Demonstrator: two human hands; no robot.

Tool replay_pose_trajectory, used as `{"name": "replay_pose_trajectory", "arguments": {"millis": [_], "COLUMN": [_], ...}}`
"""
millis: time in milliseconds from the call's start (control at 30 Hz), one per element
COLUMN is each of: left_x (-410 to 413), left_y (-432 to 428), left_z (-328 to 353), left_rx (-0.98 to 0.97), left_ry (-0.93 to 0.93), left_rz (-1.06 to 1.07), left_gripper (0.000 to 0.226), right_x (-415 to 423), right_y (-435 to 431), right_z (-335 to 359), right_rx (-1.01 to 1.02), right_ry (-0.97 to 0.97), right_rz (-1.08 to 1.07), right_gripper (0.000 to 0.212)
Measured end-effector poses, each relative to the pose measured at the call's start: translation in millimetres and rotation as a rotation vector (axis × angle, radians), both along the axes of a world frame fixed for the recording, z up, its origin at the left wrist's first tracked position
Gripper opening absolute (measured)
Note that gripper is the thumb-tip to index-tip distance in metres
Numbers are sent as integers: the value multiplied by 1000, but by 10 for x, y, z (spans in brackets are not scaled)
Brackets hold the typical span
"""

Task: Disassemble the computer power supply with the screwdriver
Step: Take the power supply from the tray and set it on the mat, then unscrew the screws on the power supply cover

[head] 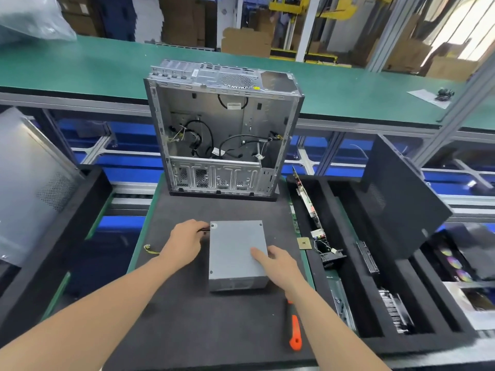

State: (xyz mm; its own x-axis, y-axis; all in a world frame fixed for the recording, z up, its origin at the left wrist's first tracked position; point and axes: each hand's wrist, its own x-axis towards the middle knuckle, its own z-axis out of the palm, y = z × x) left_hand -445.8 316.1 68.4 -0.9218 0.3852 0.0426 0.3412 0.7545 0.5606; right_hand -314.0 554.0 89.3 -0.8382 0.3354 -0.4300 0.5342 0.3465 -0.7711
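– Two hands are set on the power supply [235, 253], which lies flat near the middle of the tabletop [187, 317]. Why is it held so?

– It is judged to be steadied and squared up before any screw is turned. The right hand [278, 263] is clasped over its right edge, with the thumb laid on the lid and the fingers dropped down the side. The left hand [184, 243] is curled at the rear left corner, where the cable bundle [204, 230] appears to be gripped, probably so that the leads are held away from the lid screws [213, 225].

– And the screwdriver [295, 333]?

– It is laid toward the front right corner of the tabletop, untouched, within reach of the right hand.

– What cannot be made out?

– The screwdriver's tip is covered by the right forearm. The left fingertips are hidden behind the hand. One lid corner is masked by the right hand, and the screw type cannot be told.
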Motion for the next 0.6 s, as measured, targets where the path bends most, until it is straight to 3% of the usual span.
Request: {"name": "replay_pose_trajectory", "arguments": {"millis": [200,367,500,600], "left_x": [161,496,972,1272], "left_y": [207,610,1032,1371], "left_z": [190,390,408,338], "left_rx": [142,66,140,121], "left_ry": [42,168,71,-53], "left_rz": [74,-226,-457,-476], "left_gripper": [39,35,30,36], "right_x": [14,129,303,430], "right_y": [283,501,536,548], "right_z": [158,295,312,255], "right_rx": [253,503,562,585], "right_ry": [27,-139,-237,-252], "right_rz": [109,168,241,288], "right_gripper": [23,24,19,14]}}
